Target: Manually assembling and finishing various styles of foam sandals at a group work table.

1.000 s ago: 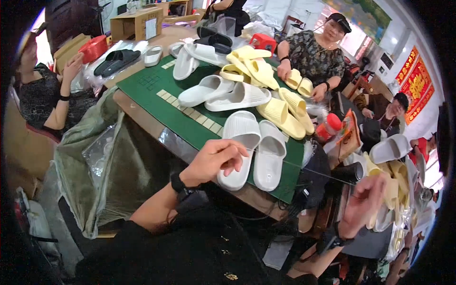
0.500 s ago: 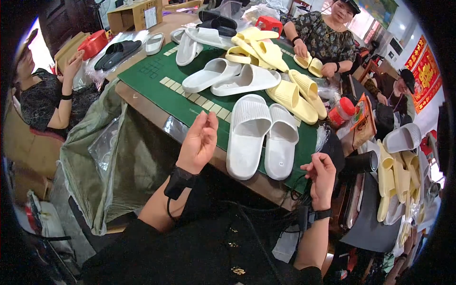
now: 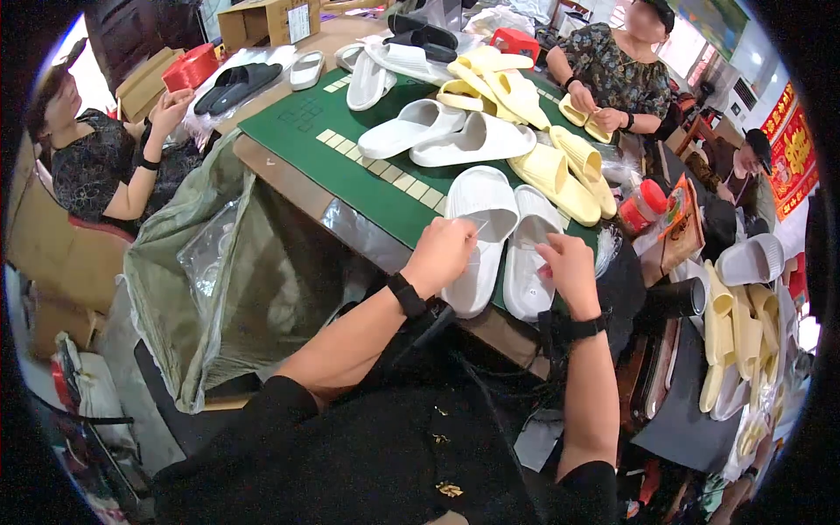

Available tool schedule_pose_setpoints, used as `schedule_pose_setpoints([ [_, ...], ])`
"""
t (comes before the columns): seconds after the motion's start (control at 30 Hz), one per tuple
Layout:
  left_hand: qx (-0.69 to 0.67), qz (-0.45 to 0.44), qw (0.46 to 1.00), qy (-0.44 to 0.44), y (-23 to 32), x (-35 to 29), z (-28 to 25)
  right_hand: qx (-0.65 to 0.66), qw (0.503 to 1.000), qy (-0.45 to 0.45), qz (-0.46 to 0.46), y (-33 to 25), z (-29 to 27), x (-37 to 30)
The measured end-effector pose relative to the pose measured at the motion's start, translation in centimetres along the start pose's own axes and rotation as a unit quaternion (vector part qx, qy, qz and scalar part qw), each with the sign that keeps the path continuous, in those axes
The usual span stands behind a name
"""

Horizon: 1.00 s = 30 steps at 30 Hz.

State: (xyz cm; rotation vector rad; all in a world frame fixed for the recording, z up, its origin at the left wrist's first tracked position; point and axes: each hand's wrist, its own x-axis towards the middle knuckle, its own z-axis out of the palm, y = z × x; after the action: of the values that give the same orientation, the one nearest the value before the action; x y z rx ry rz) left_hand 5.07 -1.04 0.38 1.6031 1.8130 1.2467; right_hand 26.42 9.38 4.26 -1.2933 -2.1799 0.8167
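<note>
A pair of pale grey slippers stands side by side at the table's near edge, toes away from me: the left slipper [image 3: 483, 197] and the right slipper [image 3: 530, 280]. My left hand [image 3: 440, 255] is closed in a pinch over the left slipper's footbed. A thin, whitish strand seems to show at its fingertips, too fine to name. Over the outer side of the right slipper, my right hand [image 3: 570, 273] has thumb and fingers curled together. What they hold, if anything, cannot be made out.
Further grey slippers [image 3: 472, 142] and yellow slippers [image 3: 564, 179] lie on the green mat [image 3: 293, 131]. A red-lidded jar [image 3: 643, 203] and a black cylinder [image 3: 681, 299] stand right. An olive sack [image 3: 188, 289] hangs left. Co-workers sit left, opposite and far right.
Both hands have moved in over the slipper pair, the left one rightward and the right one upward. The left hand's spread fingers have closed to a pinch. The view has shifted slightly.
</note>
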Motion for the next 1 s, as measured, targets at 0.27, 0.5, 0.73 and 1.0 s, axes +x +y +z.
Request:
schedule_pose_setpoints([
  [0.27,0.105,0.015,0.991,0.086,-1.1,0.6,1.6,-0.111,0.979,0.133,-0.110,2.0,-2.0,-5.5],
  [0.5,0.044,0.002,0.993,0.108,-2.0,0.4,1.4,-0.001,0.996,-0.089,0.017,-3.1,-2.8,-15.9],
  [0.73,0.034,0.021,0.991,0.129,-2.0,0.3,1.6,-0.026,0.966,-0.258,-0.007,-1.2,1.5,-19.7],
  [1.0,-0.213,-0.099,0.971,0.045,-0.2,-0.2,0.5,0.100,0.980,-0.118,-0.123,-2.9,1.2,-17.4],
])
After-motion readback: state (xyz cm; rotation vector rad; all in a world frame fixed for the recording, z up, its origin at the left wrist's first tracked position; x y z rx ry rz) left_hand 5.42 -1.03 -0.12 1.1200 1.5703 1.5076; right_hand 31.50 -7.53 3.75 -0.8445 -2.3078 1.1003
